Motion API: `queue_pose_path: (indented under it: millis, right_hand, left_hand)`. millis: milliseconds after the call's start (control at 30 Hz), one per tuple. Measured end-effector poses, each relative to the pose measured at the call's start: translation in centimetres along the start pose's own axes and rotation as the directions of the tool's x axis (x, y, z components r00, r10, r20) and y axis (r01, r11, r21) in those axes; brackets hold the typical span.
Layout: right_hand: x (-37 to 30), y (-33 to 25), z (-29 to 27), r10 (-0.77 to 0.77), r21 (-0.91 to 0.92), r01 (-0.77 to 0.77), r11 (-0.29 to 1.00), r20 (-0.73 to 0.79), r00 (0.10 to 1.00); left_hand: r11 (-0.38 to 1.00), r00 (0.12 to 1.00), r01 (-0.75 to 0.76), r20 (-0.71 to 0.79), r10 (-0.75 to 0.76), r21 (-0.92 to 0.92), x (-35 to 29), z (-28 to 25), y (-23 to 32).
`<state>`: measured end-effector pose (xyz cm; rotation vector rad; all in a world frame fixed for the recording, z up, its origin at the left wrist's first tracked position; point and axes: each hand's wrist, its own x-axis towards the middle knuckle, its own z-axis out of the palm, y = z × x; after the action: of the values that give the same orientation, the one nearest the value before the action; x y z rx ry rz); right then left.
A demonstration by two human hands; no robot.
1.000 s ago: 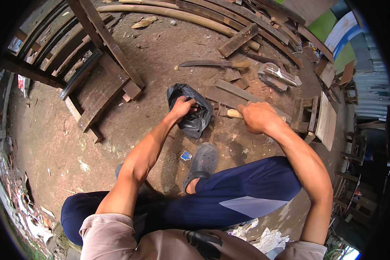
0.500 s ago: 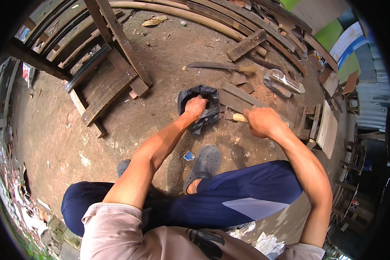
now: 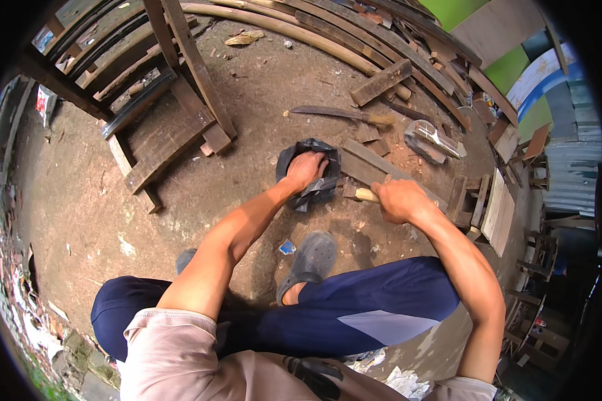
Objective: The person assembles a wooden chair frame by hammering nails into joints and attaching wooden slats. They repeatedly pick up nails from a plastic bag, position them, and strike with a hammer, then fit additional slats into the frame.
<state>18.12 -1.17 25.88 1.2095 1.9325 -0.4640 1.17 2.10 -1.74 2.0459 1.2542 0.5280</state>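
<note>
My left hand (image 3: 306, 168) is inside the mouth of a black plastic bag (image 3: 306, 198) standing on the ground. Its fingers look loosely apart, with their tips partly hidden by the bag. Wrapped in my right hand (image 3: 401, 199) is a tool with a pale wooden handle (image 3: 366, 194). The tool's dark, rusty-looking end points at the bag; its exact kind is unclear. Just beyond it, a grey wooden plank (image 3: 364, 160) lies on the ground. Farther out rests a machete (image 3: 328, 112) with a wooden handle.
A wooden frame like a chair (image 3: 174, 140) stands at the left. Long poles and boards (image 3: 294, 43) are piled along the far side. A short wood block (image 3: 381, 82) and a small wooden stool (image 3: 471, 200) lie right. My clog (image 3: 314, 254) is near the bag.
My left hand has turned inside the bag, and its fingers now spread toward the right. My right hand and the tool have shifted slightly downward. The view has moved a little.
</note>
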Motion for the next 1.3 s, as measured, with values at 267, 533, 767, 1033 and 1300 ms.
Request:
queue_pose_path:
  millis: [267,533,767,1033,1300]
  right_hand:
    - [0.7,-1.5,-2.6,0.009,-0.031,-0.008,0.999,0.019,1.000]
    - [3.2,-6.7,-5.8,-0.084,-0.205,0.078,0.976,-0.021,0.996]
    - [11.6,-15.1,-5.6,-0.385,-0.395,0.332,0.857,-0.062,0.921]
    - [19.3,-26.9,-7.3,-0.467,-0.591,0.419,0.690,0.079,0.881]
    - [22.7,-28.8,-7.1,-0.494,-0.484,0.434,0.759,0.006,0.870]
  left_hand:
    - [0.130,0.832,0.550,0.528,-0.169,-0.825,-1.0,-6.9,0.5]
    - [0.037,0.841,0.373,0.321,-0.436,-0.927,-4.4,-13.4,-2.9]
    - [-0.047,0.689,0.204,0.178,-0.702,-0.978,-9.4,-20.3,-6.6]
    - [-0.123,0.447,0.162,0.184,-0.875,-0.979,-18.9,-23.8,-12.2]
    - [-0.086,0.392,0.224,0.171,-0.904,-0.971,-25.1,-23.7,-13.5]
